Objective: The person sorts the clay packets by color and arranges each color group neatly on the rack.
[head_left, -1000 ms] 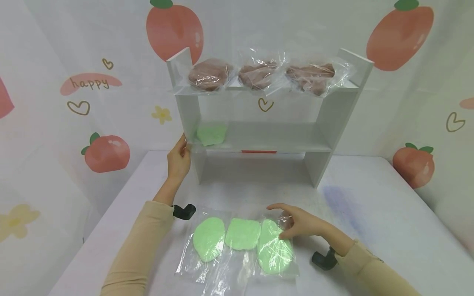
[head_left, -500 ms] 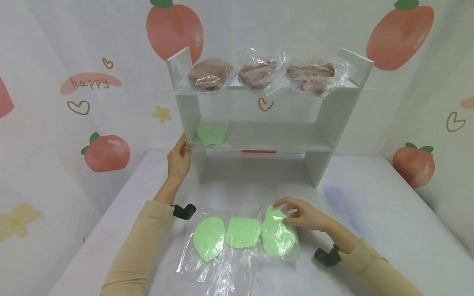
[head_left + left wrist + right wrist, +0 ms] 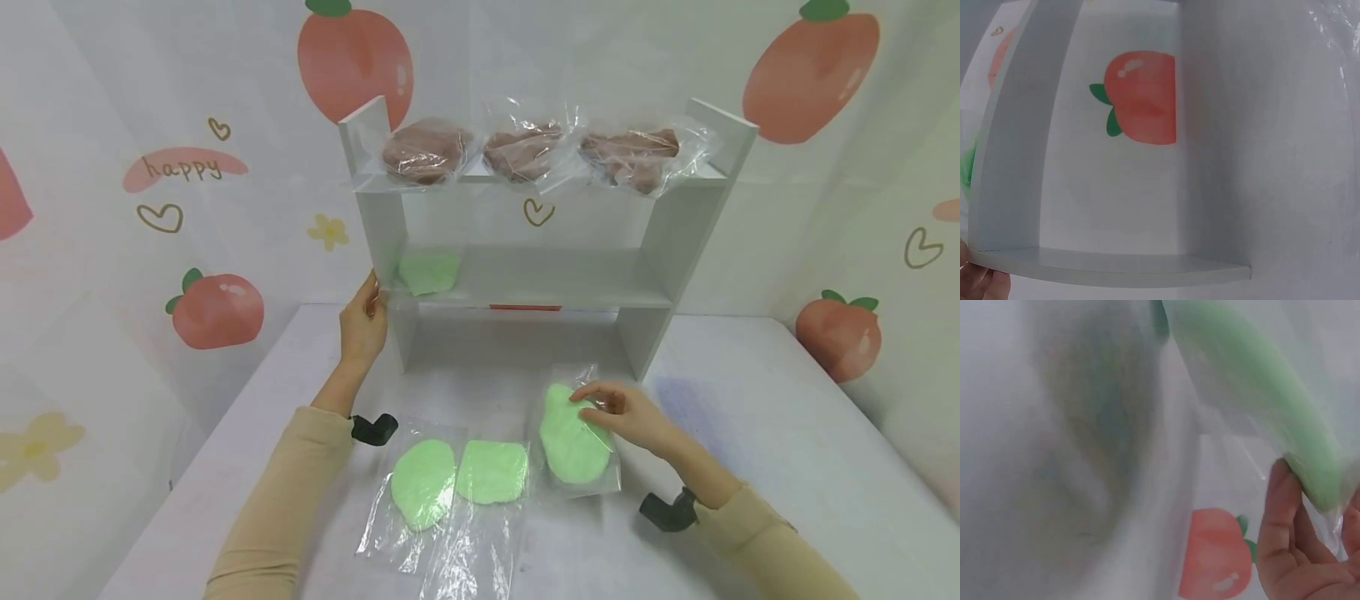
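Note:
With my right hand (image 3: 630,417) I pinch the right side of a clear plastic bag (image 3: 592,490) holding a flat, light green doughy piece (image 3: 573,446). The bag is tilted over the table, in front of the white shelf unit (image 3: 652,250). In the right wrist view, my thumb and fingers (image 3: 1282,506) hold the edge of the bagged green slab (image 3: 1254,369). My left hand (image 3: 363,325) grips the left side panel of the shelf unit; some of its fingers are hidden behind the panel. In the left wrist view, its fingertips (image 3: 985,284) show at the panel's edge.
Two more bagged green pieces, a left one (image 3: 423,483) and a middle one (image 3: 492,472), lie on the table (image 3: 750,467). Another green piece (image 3: 429,273) is at the left of the middle shelf. Three bagged brown lumps (image 3: 426,152) line the top shelf.
My right hand has taken hold of the rightmost green bag and lifted it up and away, toward the shelf unit. My left hand has stayed on the side panel.

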Demonstrator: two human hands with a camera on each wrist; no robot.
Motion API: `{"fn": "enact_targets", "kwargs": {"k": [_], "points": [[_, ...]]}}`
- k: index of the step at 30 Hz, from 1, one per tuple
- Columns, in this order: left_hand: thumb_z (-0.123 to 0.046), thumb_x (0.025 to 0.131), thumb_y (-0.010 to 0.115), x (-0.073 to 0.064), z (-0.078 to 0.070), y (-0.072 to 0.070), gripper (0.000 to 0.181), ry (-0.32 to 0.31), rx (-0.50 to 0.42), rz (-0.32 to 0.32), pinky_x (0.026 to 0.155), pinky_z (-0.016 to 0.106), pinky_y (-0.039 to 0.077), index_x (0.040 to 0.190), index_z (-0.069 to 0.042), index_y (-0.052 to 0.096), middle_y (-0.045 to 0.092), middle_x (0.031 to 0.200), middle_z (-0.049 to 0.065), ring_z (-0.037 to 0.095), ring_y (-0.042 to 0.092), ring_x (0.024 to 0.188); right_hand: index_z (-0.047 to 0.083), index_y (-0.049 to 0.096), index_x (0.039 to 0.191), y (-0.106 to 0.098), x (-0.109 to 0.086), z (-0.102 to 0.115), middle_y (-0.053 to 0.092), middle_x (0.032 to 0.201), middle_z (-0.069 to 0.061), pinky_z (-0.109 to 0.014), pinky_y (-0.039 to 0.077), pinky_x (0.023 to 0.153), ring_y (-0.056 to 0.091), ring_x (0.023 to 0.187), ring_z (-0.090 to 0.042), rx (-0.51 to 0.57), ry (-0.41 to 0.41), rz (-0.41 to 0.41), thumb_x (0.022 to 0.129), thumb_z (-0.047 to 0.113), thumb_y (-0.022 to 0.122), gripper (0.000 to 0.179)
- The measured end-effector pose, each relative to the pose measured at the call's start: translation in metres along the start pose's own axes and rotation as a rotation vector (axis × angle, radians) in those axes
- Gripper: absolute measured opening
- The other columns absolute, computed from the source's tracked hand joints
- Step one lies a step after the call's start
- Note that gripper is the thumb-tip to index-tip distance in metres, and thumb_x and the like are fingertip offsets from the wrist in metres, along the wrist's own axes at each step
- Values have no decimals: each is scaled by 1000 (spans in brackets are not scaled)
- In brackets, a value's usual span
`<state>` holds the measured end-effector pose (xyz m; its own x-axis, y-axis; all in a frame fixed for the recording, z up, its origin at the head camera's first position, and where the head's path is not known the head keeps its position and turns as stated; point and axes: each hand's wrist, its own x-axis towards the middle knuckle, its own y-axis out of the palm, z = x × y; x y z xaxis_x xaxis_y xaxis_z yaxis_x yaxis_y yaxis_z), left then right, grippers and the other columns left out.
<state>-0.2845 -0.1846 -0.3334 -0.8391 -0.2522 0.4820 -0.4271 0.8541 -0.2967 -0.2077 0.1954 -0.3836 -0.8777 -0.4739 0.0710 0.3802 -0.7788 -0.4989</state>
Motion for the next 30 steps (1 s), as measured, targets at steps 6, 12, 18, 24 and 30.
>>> {"fn": "enact_targets", "kwargs": {"k": [6, 12, 18, 24, 30], "points": [[1, 93, 43, 1, 1, 0, 47, -9, 1, 4, 98, 45, 51, 139, -6, 42, 47, 138, 20, 37, 54, 121, 1, 61, 114, -6, 1, 6, 64, 113, 3, -15, 48, 66, 51, 70, -1, 75, -7, -72, 88, 15, 63, 29], [2, 92, 43, 2, 2, 1, 47, -10, -6, 4, 99, 45, 50, 139, -5, 42, 49, 135, 23, 37, 54, 120, -3, 58, 117, -10, 2, 14, 59, 109, 18, -17, 52, 65, 58, 77, 1, 103, 0, -113, 90, 15, 62, 33], [2, 92, 43, 2, 4, 1, 47, 0, -1, 0, 98, 46, 51, 139, -5, 42, 50, 134, 24, 38, 54, 120, -1, 55, 119, -16, 2, 23, 57, 108, 19, -23, 56, 65, 63, 82, -3, 113, 25, -157, 91, 18, 61, 34], [1, 93, 44, 1, 3, 0, 46, 3, 4, -6, 97, 46, 51, 139, -4, 43, 52, 133, 25, 38, 55, 119, 4, 57, 118, -21, 2, 29, 57, 102, 19, -17, 53, 66, 60, 79, 2, 104, 18, -263, 91, 21, 60, 32], [1, 93, 44, 1, 3, 0, 46, 15, 2, -4, 97, 46, 51, 139, -3, 42, 51, 134, 24, 37, 55, 120, 9, 62, 110, -24, 2, 35, 50, 73, 12, -18, 41, 53, 42, 62, -2, 109, 13, -347, 91, 24, 60, 24]]}}
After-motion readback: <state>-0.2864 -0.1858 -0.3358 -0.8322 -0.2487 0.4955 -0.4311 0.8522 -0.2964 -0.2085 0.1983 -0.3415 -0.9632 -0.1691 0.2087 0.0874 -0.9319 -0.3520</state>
